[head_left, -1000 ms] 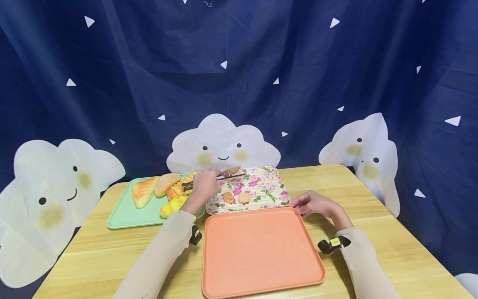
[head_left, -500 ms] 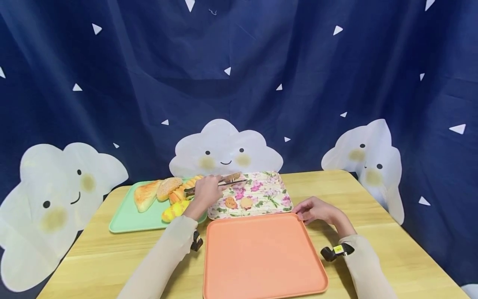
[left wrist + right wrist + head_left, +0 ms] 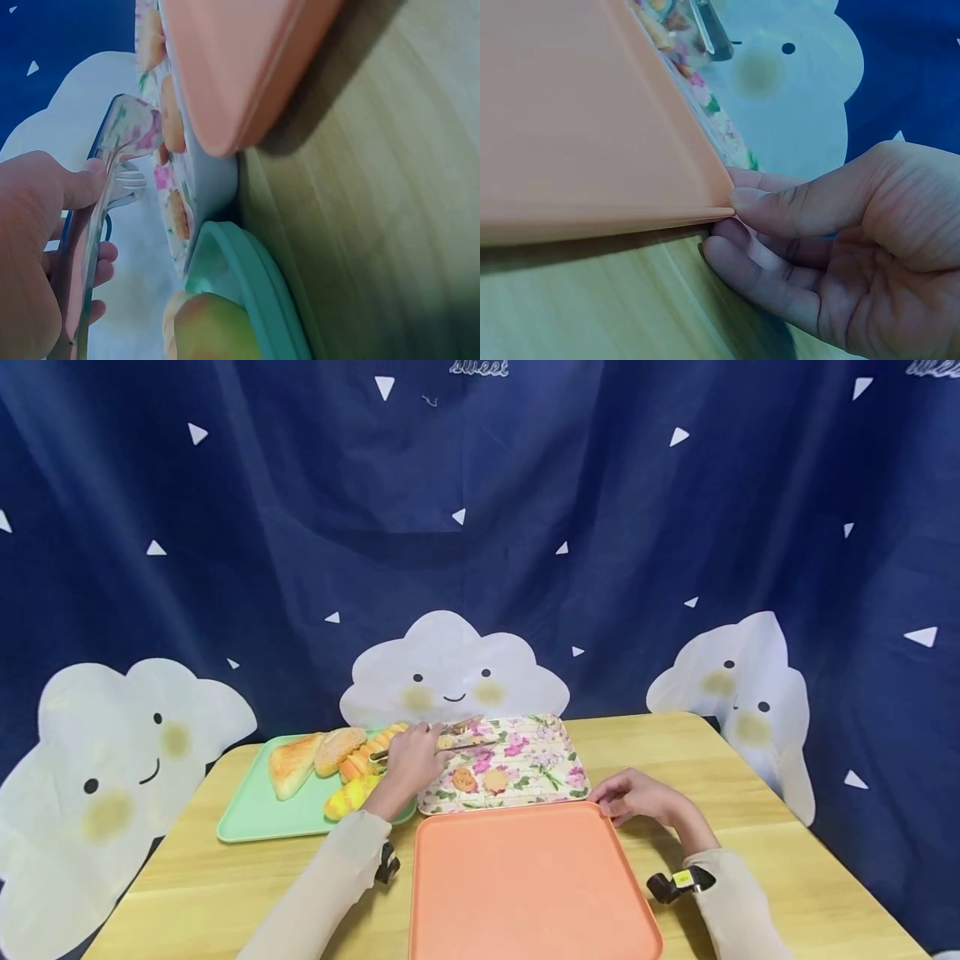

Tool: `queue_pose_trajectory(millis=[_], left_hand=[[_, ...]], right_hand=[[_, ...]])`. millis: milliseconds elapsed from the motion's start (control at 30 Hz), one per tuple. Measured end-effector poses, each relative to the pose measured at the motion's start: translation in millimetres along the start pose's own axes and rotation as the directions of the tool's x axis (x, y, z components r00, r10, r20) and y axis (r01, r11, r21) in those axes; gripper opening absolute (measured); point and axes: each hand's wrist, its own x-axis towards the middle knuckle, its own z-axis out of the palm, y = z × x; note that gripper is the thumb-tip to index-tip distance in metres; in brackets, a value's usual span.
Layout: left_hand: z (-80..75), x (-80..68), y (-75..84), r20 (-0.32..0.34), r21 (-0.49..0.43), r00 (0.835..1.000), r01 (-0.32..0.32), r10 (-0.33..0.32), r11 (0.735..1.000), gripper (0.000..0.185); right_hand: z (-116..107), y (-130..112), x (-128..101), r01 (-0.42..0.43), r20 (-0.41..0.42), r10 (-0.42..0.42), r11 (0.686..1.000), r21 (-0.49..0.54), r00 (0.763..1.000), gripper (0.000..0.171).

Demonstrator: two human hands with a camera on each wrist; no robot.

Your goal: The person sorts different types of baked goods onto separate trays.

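My left hand [image 3: 415, 762] is curled round a pair of metal food tongs [image 3: 90, 225], thumb along one arm. The tongs' tips, one a flat blade and one a fork [image 3: 127, 180], stand apart over the far left part of the floral tray [image 3: 540, 747]. Several small cookies lie on that tray, including a brown one [image 3: 464, 779] and a pale one [image 3: 497, 780]; whether one sits between the tips is unclear. At the orange tray's [image 3: 525, 877] far right corner, my right hand [image 3: 637, 797] pinches the rim between thumb and fingers.
On the left, a green tray [image 3: 258, 828] bears a triangular bread [image 3: 293, 764], a sesame bun [image 3: 339, 750], a yellow bread [image 3: 351, 797] and other bread. It borders the floral tray. A blue curtain [image 3: 480, 568] hangs behind the wooden table [image 3: 172, 893].
The tongs' tips have spread farther apart, and my left hand has dipped slightly towards the floral tray. My right hand keeps its hold on the orange tray. The head view has tilted upward.
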Motion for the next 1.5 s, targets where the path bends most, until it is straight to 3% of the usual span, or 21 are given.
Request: queue_pose_trajectory(millis=[233,467,600,800,900,1033,1233,1500], left_hand=[[-4.2,-7.7,-3.6,-0.053,0.012,0.998,-0.021,0.021,1.0,0.059],[-35.9,-26.1,-14.4,-0.106,0.0,0.991,-0.082,0.082,0.997,0.058],[-55.2,-47.0,-31.6,-0.109,-0.011,0.984,-0.144,0.142,0.99,0.058],[-70.6,-87.2,-66.6,-0.157,-0.065,0.942,-0.309,0.296,0.949,0.057],[-75.6,-106.5,-80.4,-0.152,-0.089,0.932,-0.343,0.328,0.935,0.055],[-77.5,-125.6,-94.9,-0.15,-0.097,0.922,-0.372,0.356,0.923,0.053],[-69.9,-143.2,-116.0,-0.162,-0.068,0.893,-0.434,0.42,0.898,0.054],[-58.8,-159.4,-140.3,-0.093,-0.066,0.877,-0.478,0.471,0.876,0.047]], right_hand=[[2.6,0.3,-1.3,-0.003,-0.001,0.003,1.0,0.001,1.0,0.028],[1.6,-0.3,0.0,-0.013,-0.002,0.013,1.0,0.006,1.0,0.03],[0.6,-1.2,2.8,-0.007,0.001,0.007,1.0,0.009,1.0,0.03],[1.4,2.1,3.3,0.01,0.02,-0.01,1.0,0.006,1.0,0.029],[1.2,3.6,2.4,0.02,0.028,-0.02,1.0,-0.004,0.999,0.029],[-1.4,3.8,0.6,0.026,0.033,-0.025,1.0,-0.009,0.999,0.03],[-4.4,3.9,-1.5,0.005,0.034,-0.005,1.0,0.006,0.999,0.032],[-1.3,3.3,0.2,0.008,0.033,-0.009,1.0,0.029,0.999,0.034]])
